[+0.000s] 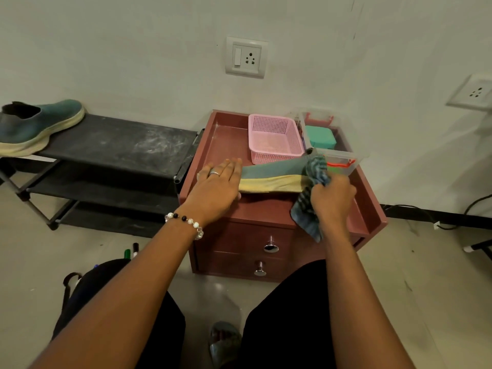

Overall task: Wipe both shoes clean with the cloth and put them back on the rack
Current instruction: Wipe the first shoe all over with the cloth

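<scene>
One teal shoe with a cream sole (pixel 271 175) lies on its side on top of the reddish-brown drawer cabinet (pixel 370 209). My left hand (pixel 217 186) rests flat over its toe end, fingers straight. My right hand (pixel 332 199) grips a blue-grey striped cloth (pixel 311 187) pressed against the shoe's heel end; part of the cloth hangs down over the cabinet's front. The second teal shoe (pixel 37 127) stands upright on the top shelf of the black shoe rack (pixel 127 145) at the left.
A pink mesh basket (pixel 274 137) and a clear plastic box holding a green container (pixel 322 138) stand at the back of the cabinet top. Wall sockets are behind. Marker pens (pixel 131 251) and a dark bag (pixel 82 286) lie on the floor by my left knee.
</scene>
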A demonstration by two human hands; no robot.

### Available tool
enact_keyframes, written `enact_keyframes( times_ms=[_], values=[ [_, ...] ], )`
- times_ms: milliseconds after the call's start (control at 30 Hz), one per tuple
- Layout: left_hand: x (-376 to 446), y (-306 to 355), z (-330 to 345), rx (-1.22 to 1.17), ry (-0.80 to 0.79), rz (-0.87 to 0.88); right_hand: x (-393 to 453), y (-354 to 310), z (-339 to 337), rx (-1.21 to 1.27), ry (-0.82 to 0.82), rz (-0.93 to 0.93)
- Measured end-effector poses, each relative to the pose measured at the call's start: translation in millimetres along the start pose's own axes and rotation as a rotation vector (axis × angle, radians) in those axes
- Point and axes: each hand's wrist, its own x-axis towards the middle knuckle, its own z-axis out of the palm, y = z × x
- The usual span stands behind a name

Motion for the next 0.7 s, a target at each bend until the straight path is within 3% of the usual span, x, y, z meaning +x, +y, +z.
enact_keyframes(
  times_ms=[167,300,433,533,633,700],
  values=[
    [-22,15,12,0.075,-0.042,0.011,-4,7,-13,0.387,0.085,0.379],
    [-35,27,25,0.082,-0.195,0.017,-13,11,-20,0.49,0.1,0.379],
    [-34,33,26,0.059,-0.201,-0.018,-33,8,-27,0.371,0.032,0.171],
    [-34,35,23,0.053,-0.232,-0.026,-44,2,-7,0.115,-0.182,-0.085],
    [-35,36,20,0.021,-0.266,-0.027,-58,-8,37,-0.429,-0.531,-0.384],
    [-35,33,18,-0.001,-0.304,-0.024,-76,-20,59,-0.537,-0.651,-0.486]
  ],
)
